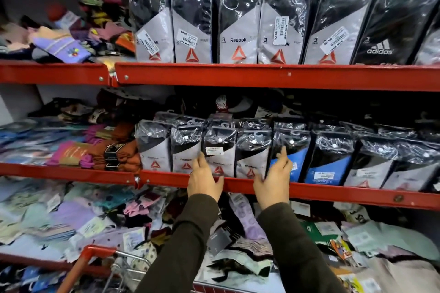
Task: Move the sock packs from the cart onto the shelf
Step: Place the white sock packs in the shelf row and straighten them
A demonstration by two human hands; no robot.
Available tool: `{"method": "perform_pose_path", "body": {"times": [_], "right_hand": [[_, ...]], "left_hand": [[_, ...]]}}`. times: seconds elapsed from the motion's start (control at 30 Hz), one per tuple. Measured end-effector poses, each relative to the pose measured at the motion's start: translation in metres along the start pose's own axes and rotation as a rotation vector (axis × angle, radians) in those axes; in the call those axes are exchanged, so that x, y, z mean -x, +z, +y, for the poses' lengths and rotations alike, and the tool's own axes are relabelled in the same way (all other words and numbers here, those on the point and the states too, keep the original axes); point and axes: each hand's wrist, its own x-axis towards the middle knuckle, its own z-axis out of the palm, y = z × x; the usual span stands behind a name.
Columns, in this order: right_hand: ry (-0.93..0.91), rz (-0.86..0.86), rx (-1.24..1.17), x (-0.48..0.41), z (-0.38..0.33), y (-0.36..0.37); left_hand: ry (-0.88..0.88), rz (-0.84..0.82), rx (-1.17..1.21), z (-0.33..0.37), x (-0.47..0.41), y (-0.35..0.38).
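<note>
So we've got both hands flanking two upright Reebok sock packs on the middle shelf: left hand and right hand, fingers spread, pressing their sides.

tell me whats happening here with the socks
A person is stocking a red shelf with sock packs. Both hands are at the middle row: the left hand and the right hand press from either side on two upright grey Reebok packs, squaring them into line at the shelf edge. More Reebok packs stand on the shelf above. The corner of the cart shows below.
</note>
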Motion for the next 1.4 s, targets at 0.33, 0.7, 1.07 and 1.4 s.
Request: {"method": "perform_pose_path", "body": {"times": [0.33,0.7,1.07,1.4], "right_hand": [[-0.516,-0.181,0.392,-0.052,-0.04,-0.012],[-0.742,-0.278,0.737,-0.076,-0.013,-0.004],[-0.729,-0.283,0.763,-0.075,-0.015,0.001],[-0.676,-0.311,0.748,-0.078,-0.024,-0.026]], "left_hand": [[0.618,0.109,-0.62,0.027,-0.045,-0.029],[0.691,0.003,-0.616,0.024,-0.067,-0.02],[0.665,0.003,-0.579,0.026,-0.065,-0.017],[0.545,-0.079,-0.687,0.042,-0.058,-0.026]]}}
